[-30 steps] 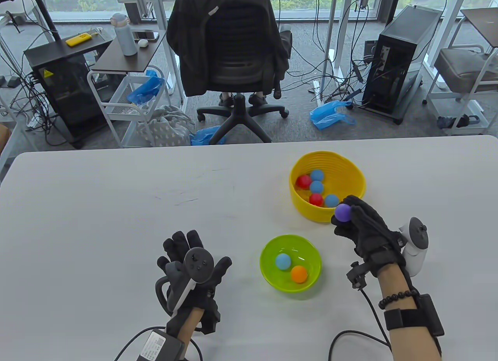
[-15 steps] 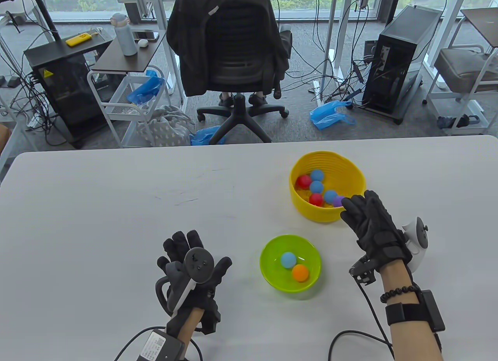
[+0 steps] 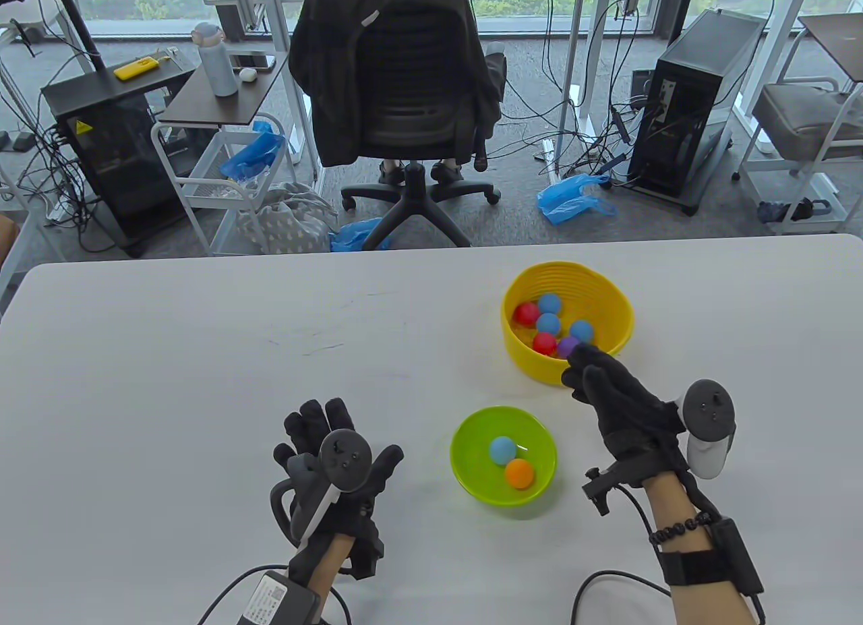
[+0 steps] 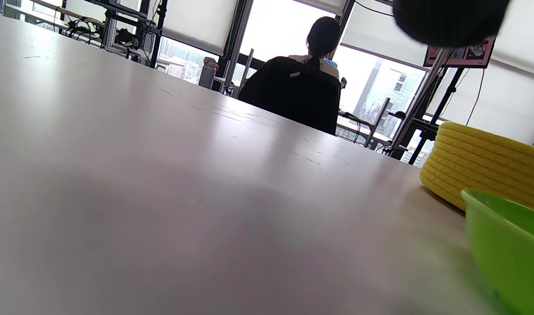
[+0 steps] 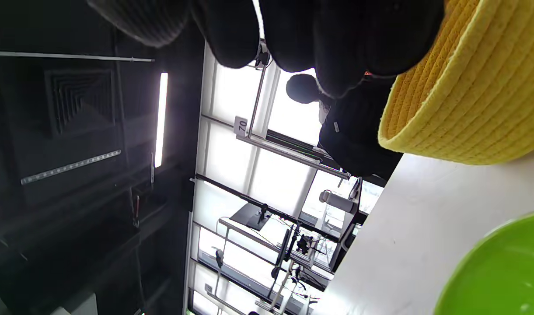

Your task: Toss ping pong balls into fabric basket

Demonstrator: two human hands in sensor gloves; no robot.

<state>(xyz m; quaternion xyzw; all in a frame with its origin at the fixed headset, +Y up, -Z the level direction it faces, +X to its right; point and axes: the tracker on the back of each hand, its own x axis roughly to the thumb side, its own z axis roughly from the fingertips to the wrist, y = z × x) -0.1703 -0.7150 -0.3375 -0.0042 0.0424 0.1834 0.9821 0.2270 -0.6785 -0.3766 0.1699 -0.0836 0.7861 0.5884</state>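
The yellow fabric basket (image 3: 573, 281) stands right of the table's middle. It holds two red balls (image 3: 526, 313), several blue balls (image 3: 548, 323) and a purple ball (image 3: 568, 346) by its near wall. My right hand (image 3: 581, 377) is empty, fingers loose, at the basket's near rim. My left hand (image 3: 323, 429) rests flat on the table, fingers spread, holding nothing. The basket also shows in the left wrist view (image 4: 481, 166) and the right wrist view (image 5: 468, 87), where my gloved fingers (image 5: 315, 30) hang beside it.
A green bowl (image 3: 472, 480) sits in front of the basket, between my hands, with a blue ball (image 3: 501, 449) and an orange ball (image 3: 519, 474) in it. It shows in both wrist views (image 4: 507, 236) (image 5: 503, 271). A black office chair (image 3: 398, 79) stands beyond the table's far edge.
My right hand held the purple ball near the basket's rim, let it go into the basket, then drew back and left. The left hand has not moved.
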